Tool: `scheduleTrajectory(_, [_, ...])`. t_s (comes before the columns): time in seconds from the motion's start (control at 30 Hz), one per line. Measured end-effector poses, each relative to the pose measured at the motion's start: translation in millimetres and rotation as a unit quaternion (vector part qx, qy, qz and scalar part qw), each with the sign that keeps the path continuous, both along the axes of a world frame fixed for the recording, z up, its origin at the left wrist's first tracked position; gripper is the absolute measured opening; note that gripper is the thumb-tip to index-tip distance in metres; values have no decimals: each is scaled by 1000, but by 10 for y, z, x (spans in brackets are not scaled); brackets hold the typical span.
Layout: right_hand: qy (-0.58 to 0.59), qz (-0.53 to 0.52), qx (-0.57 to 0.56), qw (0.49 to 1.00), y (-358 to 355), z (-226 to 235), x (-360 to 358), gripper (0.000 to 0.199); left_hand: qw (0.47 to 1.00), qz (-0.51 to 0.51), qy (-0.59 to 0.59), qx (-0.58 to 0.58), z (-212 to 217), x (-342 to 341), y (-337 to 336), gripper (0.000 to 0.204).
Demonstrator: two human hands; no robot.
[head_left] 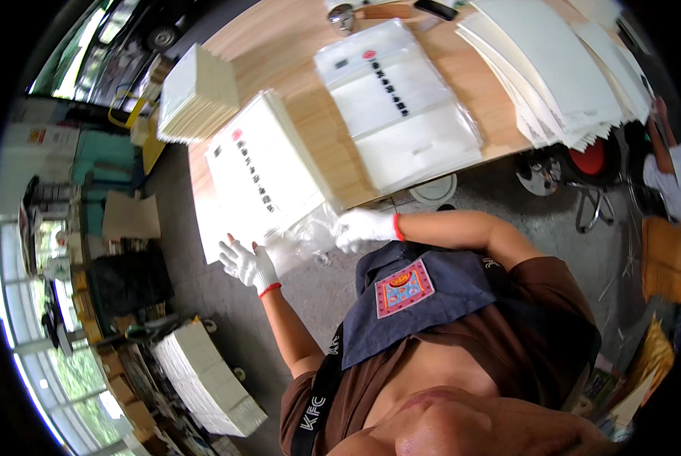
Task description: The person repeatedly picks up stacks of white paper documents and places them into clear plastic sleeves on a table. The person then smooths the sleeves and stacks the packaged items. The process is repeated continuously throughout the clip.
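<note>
Both my hands wear white gloves with red cuffs. My left hand [248,264] is open, fingers spread, beside the near left corner of a stack of white sheets [268,163] with black print and a red mark. Crinkled clear plastic, apparently the open end of a plastic bag [302,237], hangs from the stack's near end over the table edge. Closed fingers of my right hand [359,229] grip the right side of that plastic. How much of the stack lies inside the bag I cannot tell. Right of it lies a pile of flat, printed clear plastic bags [397,106].
The wooden table [279,45] also bears a thick block of white sheets [200,95], fanned large sheets [545,68], a shiny metal object [342,19] and a dark phone [435,9]. A stool [587,159] and another person's arm [662,144] are right; a white stack [207,380] stands lower left.
</note>
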State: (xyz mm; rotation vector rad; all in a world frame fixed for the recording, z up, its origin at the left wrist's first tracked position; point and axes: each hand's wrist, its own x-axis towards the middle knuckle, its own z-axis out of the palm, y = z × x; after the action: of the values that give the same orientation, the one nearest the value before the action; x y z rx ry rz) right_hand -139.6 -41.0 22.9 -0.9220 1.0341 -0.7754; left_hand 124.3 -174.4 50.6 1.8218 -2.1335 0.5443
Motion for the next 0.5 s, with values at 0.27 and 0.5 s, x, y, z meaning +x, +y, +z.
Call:
scheduleTrajectory(0.27, [35, -141, 89, 985, 753, -509, -671, 26, 836, -460, 186, 236, -157, -2804, 637, 25])
scheduleTrajectory(0.5, [-16, -312, 17, 950, 1127, -540, -1019, 23, 791, -509, 87, 328, -853, -3514, 389, 18])
